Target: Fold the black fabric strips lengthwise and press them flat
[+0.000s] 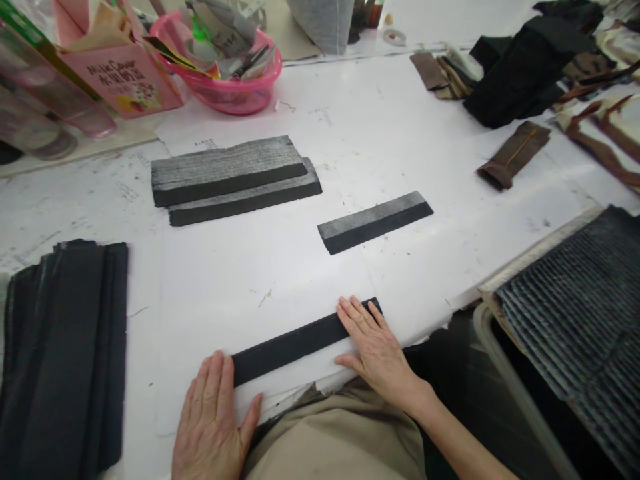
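Note:
A long black strip [295,343] lies flat on the white tabletop [240,267], close to its front edge. My left hand [213,413] rests flat at the strip's left end, thumb spread away from the fingers. On the right end of the strip lie the fingers of my right hand [370,340], stretched out, with the thumb apart on the white surface. Beyond the hands, a grey strip with a black border [375,222] lies alone. Farther back and left is an overlapping pile of similar grey and black pieces [230,170].
Black strips are stacked [65,353] at the left. A pink basket [240,93] and a pink box [130,80] stand at the back left. Dark fabric pieces [525,67] lie at the back right. Ribbed dark sheets [575,320] sit over a bin at the right.

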The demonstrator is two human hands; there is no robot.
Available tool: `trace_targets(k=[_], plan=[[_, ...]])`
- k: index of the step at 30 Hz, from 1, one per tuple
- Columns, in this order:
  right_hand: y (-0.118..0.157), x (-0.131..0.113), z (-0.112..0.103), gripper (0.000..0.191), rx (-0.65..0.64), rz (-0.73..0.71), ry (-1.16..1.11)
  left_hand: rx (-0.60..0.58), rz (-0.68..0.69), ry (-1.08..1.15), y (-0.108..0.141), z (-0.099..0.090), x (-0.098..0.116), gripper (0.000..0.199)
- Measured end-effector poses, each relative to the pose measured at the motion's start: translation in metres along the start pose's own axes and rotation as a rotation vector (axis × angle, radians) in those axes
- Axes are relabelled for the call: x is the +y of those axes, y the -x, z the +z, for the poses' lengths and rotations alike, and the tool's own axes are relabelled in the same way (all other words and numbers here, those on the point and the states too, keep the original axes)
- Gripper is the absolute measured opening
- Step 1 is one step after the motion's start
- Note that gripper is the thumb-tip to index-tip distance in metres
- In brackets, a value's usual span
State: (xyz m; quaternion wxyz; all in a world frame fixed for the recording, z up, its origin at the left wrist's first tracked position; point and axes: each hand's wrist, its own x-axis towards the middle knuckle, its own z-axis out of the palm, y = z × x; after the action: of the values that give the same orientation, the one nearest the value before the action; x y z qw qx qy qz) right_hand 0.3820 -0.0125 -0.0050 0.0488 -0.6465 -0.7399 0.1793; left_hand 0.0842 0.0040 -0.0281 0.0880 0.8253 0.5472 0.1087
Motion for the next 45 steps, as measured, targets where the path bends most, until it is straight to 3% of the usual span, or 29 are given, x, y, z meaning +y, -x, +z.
trace_targets(k=[5,10,12,17,20,22,25,29,33,45], plan=[[0.0,0.011,0.002,0.057,0.054,0.042,-0.056,0.029,-0.057,0.005,0.004,-0.001,0.0,0.078],[0.002,0.024,0.007,0.045,0.285,0.13,0.076,0.065,-0.086,0.017,0.005,0.0,0.0,0.084],[-0.001,0.025,0.0,0.041,0.311,0.147,0.092,0.083,-0.097,0.025,0.005,0.001,-0.001,0.085],[-0.019,0.023,-0.031,0.03,0.162,0.191,0.109,0.133,-0.117,0.078,0.003,-0.001,-0.004,0.086],[-0.031,0.029,-0.044,0.03,0.047,0.138,0.082,0.218,-0.119,0.119,-0.006,-0.007,-0.001,0.073],[-0.035,0.035,-0.048,0.028,0.015,0.09,0.011,0.238,-0.049,0.15,-0.019,-0.011,0.009,0.052],[-0.036,0.039,-0.047,0.021,0.033,0.045,-0.146,0.165,0.129,0.251,-0.051,-0.012,0.034,0.028],[-0.028,0.036,-0.046,0.01,0.058,0.106,-0.462,0.135,0.297,0.398,-0.098,-0.006,0.077,0.024],[-0.022,0.031,-0.049,0.008,0.099,0.178,-0.657,0.044,0.367,0.475,-0.122,-0.001,0.106,0.018],[-0.021,0.025,-0.045,0.009,0.2,0.147,-0.83,-0.094,0.483,0.282,-0.138,-0.009,0.118,0.013]])
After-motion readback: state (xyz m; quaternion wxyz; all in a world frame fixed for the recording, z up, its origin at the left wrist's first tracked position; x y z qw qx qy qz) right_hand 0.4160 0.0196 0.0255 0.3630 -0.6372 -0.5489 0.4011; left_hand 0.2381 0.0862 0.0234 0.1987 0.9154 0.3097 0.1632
